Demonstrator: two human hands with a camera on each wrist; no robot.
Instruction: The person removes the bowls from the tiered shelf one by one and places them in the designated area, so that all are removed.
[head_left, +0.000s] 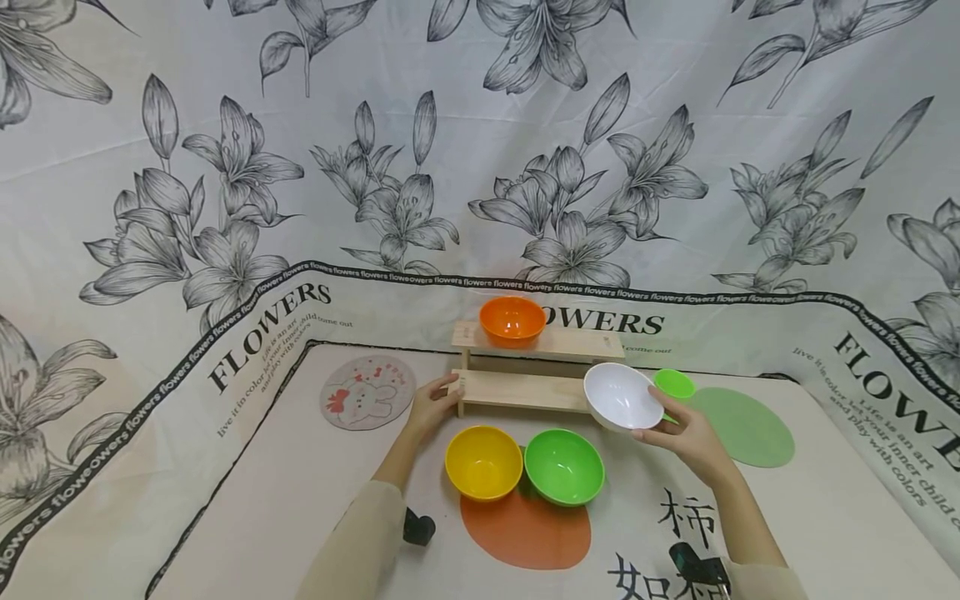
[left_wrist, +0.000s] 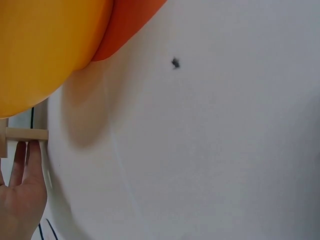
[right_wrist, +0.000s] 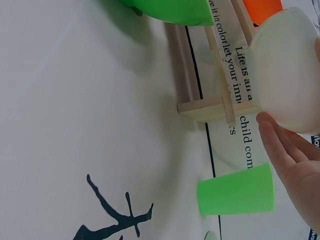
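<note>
My right hand (head_left: 686, 433) grips a white bowl (head_left: 621, 396) by its right side, tilted over the right end of a two-tier wooden shelf (head_left: 525, 390). In the right wrist view, fingertips press the underside of the white bowl (right_wrist: 285, 70). My left hand (head_left: 433, 407) is at the shelf's left end; the left wrist view shows fairly straight fingers (left_wrist: 34, 162) touching the wood (left_wrist: 27, 134). An orange bowl (head_left: 513, 322) sits on the upper tier's left part. Before the shelf, a yellow bowl (head_left: 483, 463) and a green bowl (head_left: 564, 467) stand side by side.
A light green cup (head_left: 675, 383) stands behind the white bowl, to the right of the shelf. A green round mat (head_left: 742, 427), an orange mat (head_left: 525, 537) and a rabbit-print mat (head_left: 367, 393) lie on the table. Flower-printed cloth (head_left: 420, 308) rises behind the shelf.
</note>
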